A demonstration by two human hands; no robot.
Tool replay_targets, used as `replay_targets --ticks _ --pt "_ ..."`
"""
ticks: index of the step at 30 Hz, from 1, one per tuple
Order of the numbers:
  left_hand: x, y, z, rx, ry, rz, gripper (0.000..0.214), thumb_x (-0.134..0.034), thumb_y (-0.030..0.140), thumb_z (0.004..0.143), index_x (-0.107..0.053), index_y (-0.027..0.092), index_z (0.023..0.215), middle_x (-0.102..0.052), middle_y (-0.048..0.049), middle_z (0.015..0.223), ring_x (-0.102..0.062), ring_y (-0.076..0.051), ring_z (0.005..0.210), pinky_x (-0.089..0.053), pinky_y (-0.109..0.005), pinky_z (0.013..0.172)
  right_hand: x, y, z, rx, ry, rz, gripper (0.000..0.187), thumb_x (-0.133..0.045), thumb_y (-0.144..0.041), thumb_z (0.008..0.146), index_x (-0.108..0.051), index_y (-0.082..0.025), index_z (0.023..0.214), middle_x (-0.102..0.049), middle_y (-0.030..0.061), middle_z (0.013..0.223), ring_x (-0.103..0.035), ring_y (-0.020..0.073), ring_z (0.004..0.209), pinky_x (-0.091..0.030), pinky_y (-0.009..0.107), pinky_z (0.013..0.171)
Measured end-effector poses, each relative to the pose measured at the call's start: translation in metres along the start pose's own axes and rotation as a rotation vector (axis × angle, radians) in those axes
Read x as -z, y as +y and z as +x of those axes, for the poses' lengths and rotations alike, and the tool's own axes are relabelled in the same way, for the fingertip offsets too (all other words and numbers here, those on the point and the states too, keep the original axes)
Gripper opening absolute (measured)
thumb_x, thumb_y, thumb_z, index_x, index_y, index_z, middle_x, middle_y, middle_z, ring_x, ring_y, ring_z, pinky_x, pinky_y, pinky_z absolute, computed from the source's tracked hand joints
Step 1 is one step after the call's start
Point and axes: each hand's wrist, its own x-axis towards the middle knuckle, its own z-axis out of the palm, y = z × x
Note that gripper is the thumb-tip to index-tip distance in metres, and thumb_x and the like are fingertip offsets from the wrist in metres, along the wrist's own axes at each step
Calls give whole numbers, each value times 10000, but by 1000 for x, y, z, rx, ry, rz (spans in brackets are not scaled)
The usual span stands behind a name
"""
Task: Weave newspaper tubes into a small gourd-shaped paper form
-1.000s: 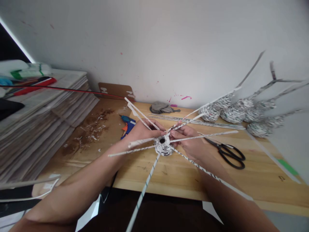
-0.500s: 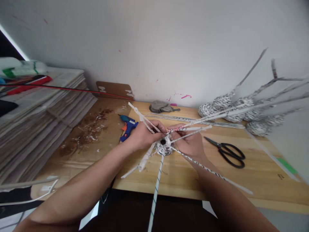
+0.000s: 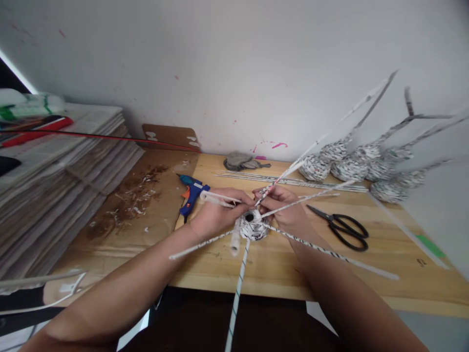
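Note:
Between my hands sits a small woven piece of rolled newspaper (image 3: 253, 230), with a dark hole in its top and several paper tubes sticking out around it. My left hand (image 3: 223, 210) is closed at its far left side, thumb and fingers pinching the weave near the base of a tube. My right hand (image 3: 282, 205) pinches a long paper tube (image 3: 286, 173) close to the weave; this tube slants up to the right. Another striped tube (image 3: 240, 288) points toward me over the table edge. The fingertips are partly hidden behind the tubes.
Black-handled scissors (image 3: 340, 227) lie right of my right hand. A blue glue gun (image 3: 192, 193) is at the left. Several finished woven pieces (image 3: 351, 166) stand at the back right. Loose paper tubes (image 3: 293, 182) and a grey cloth (image 3: 244, 161) lie behind; stacked newspapers (image 3: 91, 161) are far left.
The long tube in my right hand has swung from lying low to the right to a steeper upward slant. The woven piece has turned slightly, and its left tubes have shifted.

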Motion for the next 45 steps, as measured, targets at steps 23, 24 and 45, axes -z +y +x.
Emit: replay_targets --ticks 23,24,45 --pt "1 6 -1 -52 -70 383 203 -596 168 911 -795 208 909 -800 -75 938 -730 -194 845 -541 -316 806 9 0 -3 115 -155 -118 374 -853 -339 679 -731 -183 997 -707 21 804 -636 150 714 -494 279 630" --pt "1 6 -1 -44 -66 382 205 -593 178 916 -795 212 911 -799 -74 937 -728 -192 839 -542 -316 805 8 1 -3 109 -145 -126 366 -849 -376 691 -731 -180 976 -699 17 775 -621 143 674 -484 275 601" --pt "6 -15 0 460 8 -285 496 -899 322 632 -733 128 1056 -784 -90 866 -724 -186 731 -580 -325 709 5 7 1 52 -102 -23 319 -860 -304 633 -767 -231 930 -774 45 872 -702 207 756 -559 338 693"
